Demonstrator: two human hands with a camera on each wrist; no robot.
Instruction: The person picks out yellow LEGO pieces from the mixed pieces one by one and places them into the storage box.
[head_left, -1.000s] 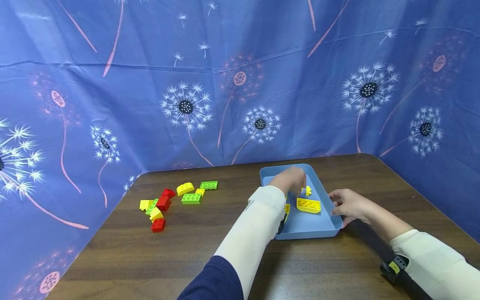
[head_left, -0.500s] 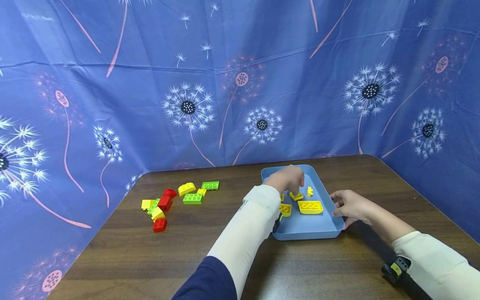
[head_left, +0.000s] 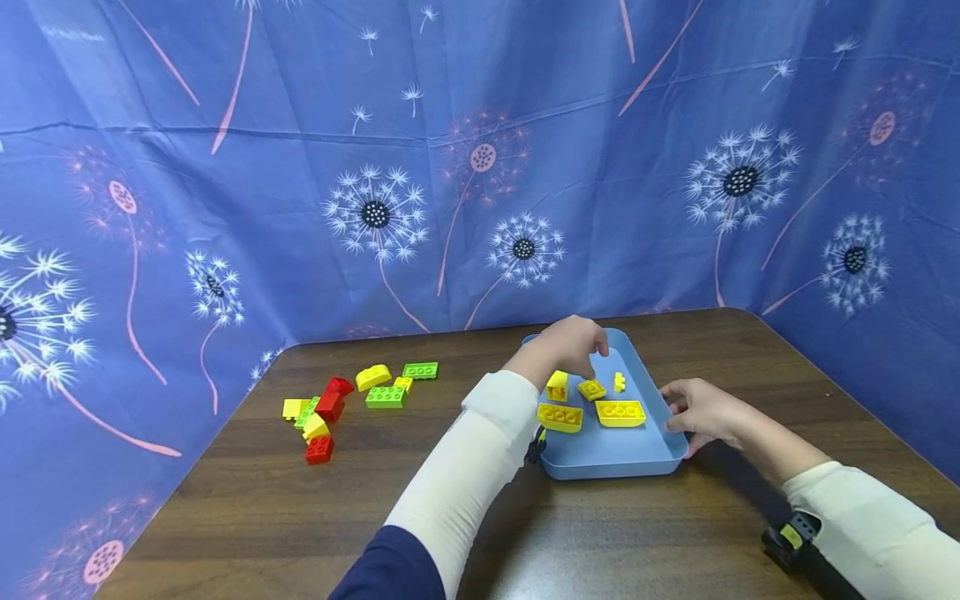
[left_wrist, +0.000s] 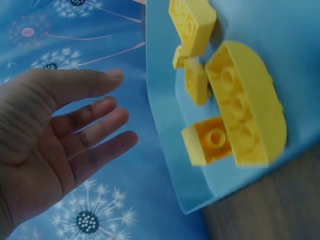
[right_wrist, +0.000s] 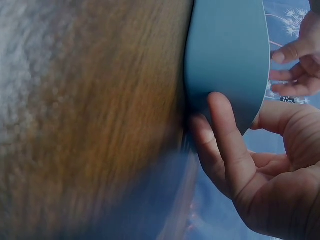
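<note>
Head view: I see a blue tray (head_left: 615,458) on the brown table (head_left: 420,475), long axis running away from the person, far end leaning slightly left.
Left hand (head_left: 573,343): above the tray's far left part, fingers apart, holding nothing.
Right hand (head_left: 699,410): clamped on the tray's right wall, towards the near corner.
Left curved brick (head_left: 560,418), right curved brick (head_left: 621,414): inside the tray, lengthwise left to right, hollow undersides showing.
</note>
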